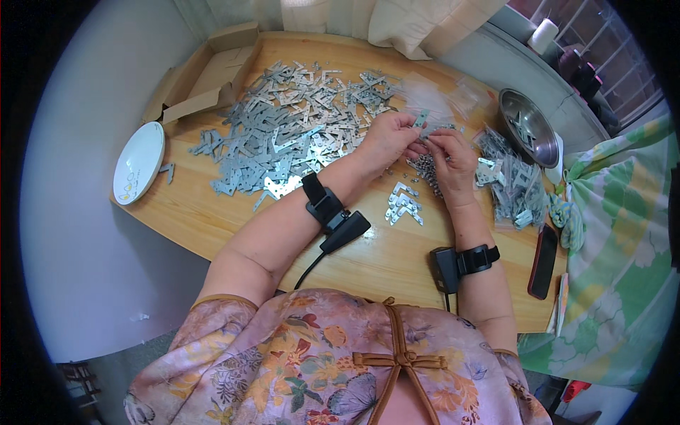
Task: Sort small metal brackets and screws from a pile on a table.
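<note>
My left hand [391,140] is closed on a flat metal corner bracket [422,117], whose end sticks up past the fingertips. My right hand [453,157] meets it there, thumb and fingers pinched together; what they hold, if anything, is too small to make out. Below the hands lies a heap of small metal screws [423,167], partly covered by my right hand. A small group of L-shaped brackets [404,205] with screws on them lies nearer to me. Left of my left hand spreads a big pile of loose corner brackets [283,134].
An open cardboard box [212,74] and a white plate [138,163] are at the left. Clear plastic bags [425,95] lie beyond my hands. To the right are a metal bowl [528,127] with brackets, filled bags [520,188] and a phone [542,262].
</note>
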The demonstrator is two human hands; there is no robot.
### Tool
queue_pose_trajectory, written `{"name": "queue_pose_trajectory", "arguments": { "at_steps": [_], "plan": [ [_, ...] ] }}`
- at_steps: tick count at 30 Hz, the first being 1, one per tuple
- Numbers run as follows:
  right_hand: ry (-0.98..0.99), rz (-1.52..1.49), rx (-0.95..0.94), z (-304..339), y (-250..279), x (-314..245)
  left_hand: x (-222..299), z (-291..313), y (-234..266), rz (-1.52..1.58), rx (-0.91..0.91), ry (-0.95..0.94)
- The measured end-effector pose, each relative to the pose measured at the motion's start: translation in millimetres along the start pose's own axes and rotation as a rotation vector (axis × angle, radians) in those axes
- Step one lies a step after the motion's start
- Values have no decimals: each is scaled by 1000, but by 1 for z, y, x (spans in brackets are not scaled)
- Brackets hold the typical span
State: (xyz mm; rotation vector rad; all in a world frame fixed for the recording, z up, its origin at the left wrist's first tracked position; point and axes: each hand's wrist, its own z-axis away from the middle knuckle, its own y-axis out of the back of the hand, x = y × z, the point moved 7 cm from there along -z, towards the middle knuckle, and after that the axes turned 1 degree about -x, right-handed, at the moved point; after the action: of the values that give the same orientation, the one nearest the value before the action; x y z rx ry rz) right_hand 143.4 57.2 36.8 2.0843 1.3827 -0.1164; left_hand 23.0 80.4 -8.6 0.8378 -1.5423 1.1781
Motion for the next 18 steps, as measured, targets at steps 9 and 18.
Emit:
{"name": "queue_pose_trajectory", "arguments": {
  "at_steps": [9, 18],
  "plan": [
    [-119, -120, -28, 5, -6, 13, -5, -2, 1, 26, -21, 13],
    [-191, -282, 32, 5, -5, 15, -5, -2, 3, 129, 3, 45]
  ]
}}
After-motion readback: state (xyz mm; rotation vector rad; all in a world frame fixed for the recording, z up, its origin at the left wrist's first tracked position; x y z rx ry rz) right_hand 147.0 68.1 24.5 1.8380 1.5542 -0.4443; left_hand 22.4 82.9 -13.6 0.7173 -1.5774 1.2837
